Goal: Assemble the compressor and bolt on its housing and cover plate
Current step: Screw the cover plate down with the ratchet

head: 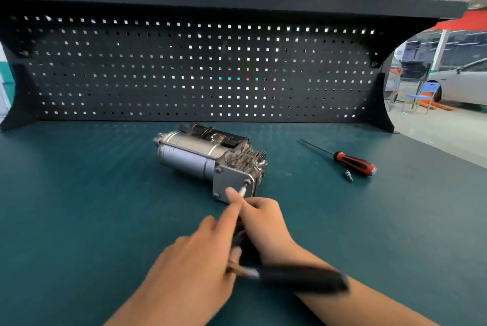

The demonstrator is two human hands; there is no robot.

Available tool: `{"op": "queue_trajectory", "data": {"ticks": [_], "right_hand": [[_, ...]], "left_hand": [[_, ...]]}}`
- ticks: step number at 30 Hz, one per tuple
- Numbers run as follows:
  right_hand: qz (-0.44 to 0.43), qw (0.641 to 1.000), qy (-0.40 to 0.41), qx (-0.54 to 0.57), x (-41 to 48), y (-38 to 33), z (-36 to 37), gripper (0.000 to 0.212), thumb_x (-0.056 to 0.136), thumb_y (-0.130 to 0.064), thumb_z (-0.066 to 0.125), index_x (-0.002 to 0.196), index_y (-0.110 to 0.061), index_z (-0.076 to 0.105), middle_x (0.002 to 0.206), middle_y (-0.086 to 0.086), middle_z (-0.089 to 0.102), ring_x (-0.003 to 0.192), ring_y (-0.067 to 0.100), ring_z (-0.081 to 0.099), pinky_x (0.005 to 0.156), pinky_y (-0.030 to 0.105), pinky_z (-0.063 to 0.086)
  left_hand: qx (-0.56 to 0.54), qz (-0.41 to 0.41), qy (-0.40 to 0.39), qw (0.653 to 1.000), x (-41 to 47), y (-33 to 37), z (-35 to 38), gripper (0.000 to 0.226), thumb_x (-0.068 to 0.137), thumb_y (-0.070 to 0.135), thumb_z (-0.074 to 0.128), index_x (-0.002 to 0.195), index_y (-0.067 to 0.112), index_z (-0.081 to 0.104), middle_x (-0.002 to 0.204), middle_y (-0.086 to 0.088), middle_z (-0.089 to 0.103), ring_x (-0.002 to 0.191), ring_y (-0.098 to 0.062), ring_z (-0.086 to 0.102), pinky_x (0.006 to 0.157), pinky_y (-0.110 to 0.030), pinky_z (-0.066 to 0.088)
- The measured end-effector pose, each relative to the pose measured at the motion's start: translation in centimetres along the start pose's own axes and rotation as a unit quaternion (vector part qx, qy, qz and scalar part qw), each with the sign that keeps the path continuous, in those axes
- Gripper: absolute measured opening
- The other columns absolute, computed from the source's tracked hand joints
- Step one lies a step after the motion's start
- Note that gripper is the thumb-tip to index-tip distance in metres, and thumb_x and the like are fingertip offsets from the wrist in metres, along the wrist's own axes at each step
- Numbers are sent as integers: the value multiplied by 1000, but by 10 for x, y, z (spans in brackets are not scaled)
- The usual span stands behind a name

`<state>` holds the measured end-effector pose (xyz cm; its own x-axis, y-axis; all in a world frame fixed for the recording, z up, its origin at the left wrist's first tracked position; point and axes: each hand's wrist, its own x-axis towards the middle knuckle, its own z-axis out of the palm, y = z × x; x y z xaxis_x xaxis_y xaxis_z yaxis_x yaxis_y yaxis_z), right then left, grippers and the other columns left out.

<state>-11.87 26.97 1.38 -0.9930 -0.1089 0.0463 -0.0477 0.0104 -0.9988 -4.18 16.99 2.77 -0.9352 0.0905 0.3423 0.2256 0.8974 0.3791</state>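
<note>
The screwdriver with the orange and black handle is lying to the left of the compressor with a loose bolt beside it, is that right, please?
Not quite: in the head view the screwdriver lies to the right of the compressor, not the left. The rest holds: a loose bolt lies beside its handle.

We count one compressor, one ratchet wrench (blurred), one screwdriver, one loose fitting, and two hands: left, right.

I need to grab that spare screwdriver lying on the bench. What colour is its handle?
Orange-red with black grip panels, on the long-shafted screwdriver; the head view shows it.
</note>
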Motion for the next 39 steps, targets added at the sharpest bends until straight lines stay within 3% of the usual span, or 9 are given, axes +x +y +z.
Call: {"op": "queue_trajectory", "data": {"ticks": [7,12,14,19,24,28,34,36,39], "right_hand": [[52,998,-21,35,4,-2,-4,51,91,-27,56,41,-17,52,44,-1,51,41,12,46,48,21,36],[106,979,-102,144,5,-10,-9,37,96,-30,49,66,-10,55,49,0,58,40,11,53,46,21,38],[100,980,-121,125,6,-9,-10,40,97,-34,45,68,-10,57,51,-1,60,42,10,55,51,22,37],[57,994,-83,35,5,-8,-13,43,95,-33,50,59,-12,58,48,-3,61,37,7,50,40,15,35],[-20,999,-20,-37,8,-5,-15,39,89,-38,59,59,-13,57,47,-7,59,39,6,49,40,15,35],[38,998,-48,28,11,-6,-16,33,92,-30,57,64,-12,57,47,-6,58,40,6,50,41,16,33],[114,975,-106,157,14,-8,-18,32,95,-27,51,74,-6,63,56,2,63,48,12,58,52,22,42],[101,980,-116,129,16,-9,-19,34,96,-27,46,73,-9,64,56,0,64,47,10,59,55,24,39],[59,992,-96,56,16,-7,-18,39,97,-27,44,64,-12,61,53,0,64,43,10,56,53,25,36]], "left_hand": [[-279,-76,-20,957,1,4,9,62,90,28,59,130,54,20,90,29,58,79,5,60,67,-11,45],[-837,-247,-75,483,2,9,-9,23,63,17,61,81,6,69,55,-7,53,28,-5,32,25,-9,23],[-795,-235,-77,554,4,9,-13,20,68,12,57,86,7,65,50,-4,45,27,-5,28,26,-7,18],[-107,-54,5,993,7,-6,-9,35,89,28,50,121,40,43,69,8,59,63,-9,54,56,-22,42],[179,53,10,982,8,0,6,62,90,47,41,140,39,5,107,11,56,101,-16,58,67,-28,33],[-185,-36,13,982,5,-4,2,41,86,35,62,117,49,39,73,7,61,62,-4,53,61,-24,41],[-806,-243,-70,535,3,10,0,35,65,29,61,85,4,76,71,-11,66,29,-6,32,27,-11,28],[-759,-225,-77,606,6,10,-7,21,65,18,62,79,12,77,62,-7,61,27,-5,28,28,-9,22],[-396,-94,-52,912,8,1,-13,46,92,10,50,98,53,63,67,7,60,42,-10,47,39,-23,38]]}}
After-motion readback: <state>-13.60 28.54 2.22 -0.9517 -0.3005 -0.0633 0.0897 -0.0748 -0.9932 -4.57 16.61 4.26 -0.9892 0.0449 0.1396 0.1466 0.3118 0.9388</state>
